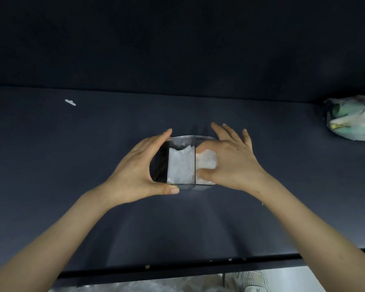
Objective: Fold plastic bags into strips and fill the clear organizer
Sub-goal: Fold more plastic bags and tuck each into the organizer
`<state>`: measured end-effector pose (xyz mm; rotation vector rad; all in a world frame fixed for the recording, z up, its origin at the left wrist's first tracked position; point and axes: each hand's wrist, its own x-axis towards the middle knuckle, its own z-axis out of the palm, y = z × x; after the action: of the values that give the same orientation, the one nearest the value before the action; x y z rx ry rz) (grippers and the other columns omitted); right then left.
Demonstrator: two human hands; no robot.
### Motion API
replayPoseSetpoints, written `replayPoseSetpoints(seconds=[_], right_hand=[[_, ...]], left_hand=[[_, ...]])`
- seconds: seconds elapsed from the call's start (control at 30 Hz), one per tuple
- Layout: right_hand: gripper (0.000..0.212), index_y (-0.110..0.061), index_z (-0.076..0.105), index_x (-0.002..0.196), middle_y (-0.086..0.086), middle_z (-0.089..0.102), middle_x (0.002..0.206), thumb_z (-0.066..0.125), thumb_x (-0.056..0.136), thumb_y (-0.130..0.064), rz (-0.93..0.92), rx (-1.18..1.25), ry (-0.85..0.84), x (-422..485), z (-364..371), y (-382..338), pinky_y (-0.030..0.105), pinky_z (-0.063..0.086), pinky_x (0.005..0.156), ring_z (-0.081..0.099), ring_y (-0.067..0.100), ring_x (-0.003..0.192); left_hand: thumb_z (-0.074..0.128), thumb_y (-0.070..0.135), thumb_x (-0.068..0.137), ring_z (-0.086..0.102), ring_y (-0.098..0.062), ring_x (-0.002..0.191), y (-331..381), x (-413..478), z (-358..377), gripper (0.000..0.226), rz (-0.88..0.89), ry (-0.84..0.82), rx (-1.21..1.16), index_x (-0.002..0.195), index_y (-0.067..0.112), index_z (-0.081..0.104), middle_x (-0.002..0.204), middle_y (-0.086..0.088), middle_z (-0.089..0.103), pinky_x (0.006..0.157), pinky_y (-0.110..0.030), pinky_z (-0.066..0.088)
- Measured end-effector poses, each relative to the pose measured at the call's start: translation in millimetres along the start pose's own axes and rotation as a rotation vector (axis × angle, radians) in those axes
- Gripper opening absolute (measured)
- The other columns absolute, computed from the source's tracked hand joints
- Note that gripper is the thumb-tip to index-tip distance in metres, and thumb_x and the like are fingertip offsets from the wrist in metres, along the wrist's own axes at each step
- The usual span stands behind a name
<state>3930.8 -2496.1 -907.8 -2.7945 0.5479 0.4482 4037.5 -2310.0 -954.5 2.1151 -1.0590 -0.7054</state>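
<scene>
- Between the two hands, on the dark surface (198,228), stands the clear organizer (190,137), seen from above with three compartments side by side.
- On its left side, the left hand (135,165) grips the organizer: the fingers reach along the far left corner and the thumb hooks round the near edge, so the left wall sits in the curve of the hand.
- On its right side, the right hand (236,163) lies over the organizer. Three of its fingers stretch straight out past the far rim, while the thumb and what looks like the forefinger close on a crumpled white bag (208,160).
- That crumpled white bag sits in the compartment nearest the right hand, with its top still above the rim.
- The middle compartment holds a folded white bag (180,165), standing upright and filling the width between the two dividers.
- The compartment nearest the left hand looks dark; nothing white shows in it.
- Well off to the right of the right hand, near the back of the surface, lies a printed bag bundle (350,121) in pale green and white.
- Far beyond and to the left of the left hand lies a small white scrap (70,102).
- Below the near edge of the surface, under the right forearm, part of a white shoe (253,280) shows.
</scene>
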Motion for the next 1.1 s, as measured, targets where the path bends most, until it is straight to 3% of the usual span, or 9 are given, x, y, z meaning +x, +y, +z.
replayPoseSetpoints(seconds=[0.13, 0.33, 0.47, 0.53, 0.67, 0.8, 0.93, 1.1], right_hand=[[0.050, -0.047, 0.052, 0.125, -0.004, 0.000, 0.162, 0.067, 0.077, -0.052, -0.002, 0.032, -0.009, -8, -1, 1, 0.051, -0.012, 0.117, -0.010, 0.018, 0.148], [0.027, -0.039, 0.064, 0.100, 0.004, 0.001, 0.161, 0.063, 0.076, -0.053, 0.003, -0.238, 0.002, 11, 5, -14, 0.063, -0.014, 0.111, -0.012, 0.031, 0.147], [0.013, -0.038, 0.060, 0.085, 0.002, -0.003, 0.162, 0.065, 0.077, -0.047, -0.072, -0.126, -0.003, 10, 3, -8, 0.058, -0.019, 0.112, -0.016, 0.026, 0.147], [0.013, -0.035, 0.063, 0.093, -0.001, -0.008, 0.162, 0.065, 0.082, -0.041, -0.099, 0.040, -0.052, 6, -3, 1, 0.052, -0.020, 0.114, -0.019, 0.019, 0.146], [0.040, -0.038, 0.057, 0.127, -0.003, -0.004, 0.162, 0.063, 0.087, -0.038, -0.098, 0.286, -0.073, -6, -9, 10, 0.045, -0.018, 0.116, -0.017, 0.012, 0.147], [0.035, -0.035, 0.064, 0.116, -0.005, 0.016, 0.160, 0.071, 0.081, -0.037, -0.050, 0.367, 0.192, -17, 3, 11, 0.044, -0.013, 0.118, 0.000, 0.012, 0.148], [0.035, -0.040, 0.065, 0.116, -0.004, 0.014, 0.161, 0.066, 0.082, -0.047, -0.055, 0.115, 0.166, -11, 17, 8, 0.046, -0.015, 0.116, 0.000, 0.016, 0.149], [0.038, -0.038, 0.066, 0.117, -0.002, 0.022, 0.159, 0.070, 0.080, -0.046, -0.056, 0.197, 0.266, -13, 14, 12, 0.046, -0.012, 0.117, 0.007, 0.018, 0.149]], left_hand=[[0.065, 0.072, 0.044, 0.020, 0.014, 0.130, -1, 0, 1, 0.108, 0.004, 0.008, -0.004, 0.132, 0.069, 0.002, 0.148, 0.026, 0.025, 0.098, -0.002, 0.019], [0.065, 0.073, 0.045, 0.018, 0.015, 0.130, -2, 0, 2, 0.108, 0.014, 0.014, -0.006, 0.133, 0.069, 0.002, 0.144, 0.033, 0.022, 0.100, -0.006, 0.019], [0.066, 0.073, 0.045, 0.019, 0.012, 0.134, -3, 0, 3, 0.108, 0.014, 0.020, -0.010, 0.133, 0.069, 0.003, 0.143, 0.035, 0.021, 0.105, -0.014, 0.021], [0.066, 0.072, 0.046, 0.019, 0.011, 0.135, -3, -1, 3, 0.108, 0.014, 0.013, -0.013, 0.133, 0.070, 0.003, 0.145, 0.033, 0.023, 0.107, -0.016, 0.022], [0.067, 0.071, 0.046, 0.019, 0.012, 0.136, -4, -1, 3, 0.108, 0.022, 0.007, -0.011, 0.132, 0.072, 0.002, 0.141, 0.041, 0.019, 0.107, -0.015, 0.022], [0.068, 0.070, 0.046, 0.017, 0.019, 0.131, -5, -1, 3, 0.108, 0.016, 0.009, -0.020, 0.132, 0.073, 0.002, 0.142, 0.040, 0.021, 0.100, -0.005, 0.020], [0.068, 0.071, 0.046, 0.016, 0.015, 0.136, -5, 0, 3, 0.108, 0.011, 0.012, -0.028, 0.132, 0.073, 0.002, 0.149, 0.031, 0.024, 0.102, -0.006, 0.020], [0.069, 0.070, 0.047, 0.021, 0.003, 0.141, -6, 1, 5, 0.110, 0.023, 0.036, -0.045, 0.138, 0.062, 0.008, 0.150, 0.026, 0.027, 0.111, -0.020, 0.023]])
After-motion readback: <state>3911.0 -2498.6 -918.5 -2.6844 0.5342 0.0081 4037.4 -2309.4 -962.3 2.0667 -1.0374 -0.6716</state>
